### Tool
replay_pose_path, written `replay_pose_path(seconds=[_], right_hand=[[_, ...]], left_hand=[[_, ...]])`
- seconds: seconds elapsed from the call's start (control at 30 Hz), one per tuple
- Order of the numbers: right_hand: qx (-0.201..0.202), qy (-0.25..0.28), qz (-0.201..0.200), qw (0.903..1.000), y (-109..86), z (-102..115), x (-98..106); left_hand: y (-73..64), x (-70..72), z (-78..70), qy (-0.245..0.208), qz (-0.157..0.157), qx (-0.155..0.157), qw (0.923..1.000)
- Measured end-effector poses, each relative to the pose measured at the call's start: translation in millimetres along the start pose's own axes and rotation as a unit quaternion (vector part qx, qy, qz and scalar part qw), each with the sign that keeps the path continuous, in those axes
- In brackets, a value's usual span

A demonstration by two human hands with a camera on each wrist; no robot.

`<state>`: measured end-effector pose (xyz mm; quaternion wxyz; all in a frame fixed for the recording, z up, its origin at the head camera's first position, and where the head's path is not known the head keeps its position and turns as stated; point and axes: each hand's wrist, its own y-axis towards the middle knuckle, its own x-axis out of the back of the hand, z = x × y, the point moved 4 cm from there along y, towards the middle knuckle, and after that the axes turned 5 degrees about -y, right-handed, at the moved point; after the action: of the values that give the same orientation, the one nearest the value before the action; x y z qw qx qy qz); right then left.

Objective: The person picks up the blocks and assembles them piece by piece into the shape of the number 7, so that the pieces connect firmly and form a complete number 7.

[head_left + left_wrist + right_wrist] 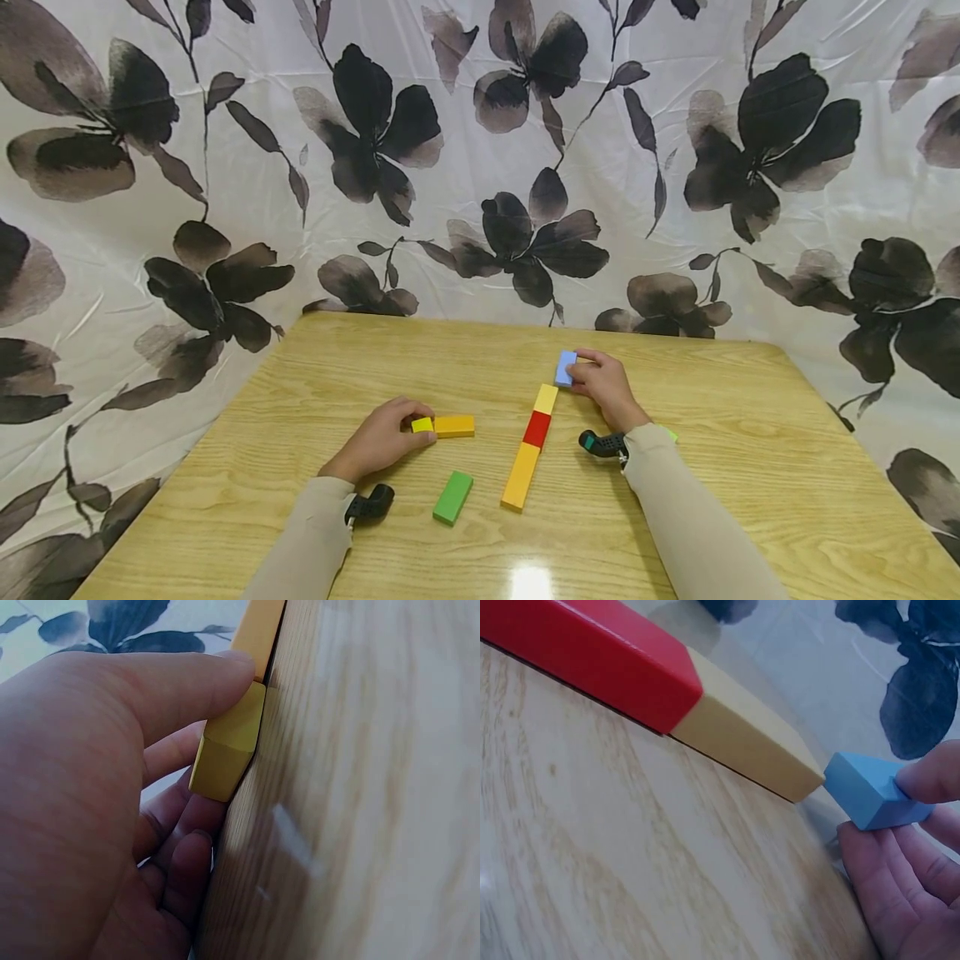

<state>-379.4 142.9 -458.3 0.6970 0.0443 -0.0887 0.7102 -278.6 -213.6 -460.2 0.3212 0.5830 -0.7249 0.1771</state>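
Observation:
My right hand [606, 387] pinches a light blue block [566, 367] between thumb and fingers, at the far end of a row of blocks. That row runs from an orange block [521, 477] through a red block [536, 430] to a pale yellow block [546, 399], and the blue block's corner is close to the pale yellow one in the right wrist view. My left hand [386, 437] grips a small yellow block [234, 739] by its sides on the table. End to end with it lies another orange block [455, 427], pointing right.
A green block [453, 497] lies between the left forearm and the row. Part of a light green piece [670, 433] shows behind the right wrist. The wooden table [750, 467] meets a floral cloth [450, 167] at its back edge.

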Motion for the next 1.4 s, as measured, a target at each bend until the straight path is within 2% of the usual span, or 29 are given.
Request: replay_pose_path(seconds=[0.2, 0.7, 1.4], right_hand=[[0.013, -0.013, -0.008, 0.9998, 2.4, -1, -4], [0.013, -0.066, -0.016, 0.9976, 4.6, -1, -10], [0.029, -0.087, -0.012, 0.9957, 2.1, 0, -12]], left_hand=[[1.2, -0.1, -0.6, -0.001, 0.001, 0.001, 1.0000], [0.6, -1.0, 1.9, -0.003, 0.001, -0.001, 1.0000], [-0.1, -0.6, 0.5, 0.006, -0.006, -0.012, 0.9999]])
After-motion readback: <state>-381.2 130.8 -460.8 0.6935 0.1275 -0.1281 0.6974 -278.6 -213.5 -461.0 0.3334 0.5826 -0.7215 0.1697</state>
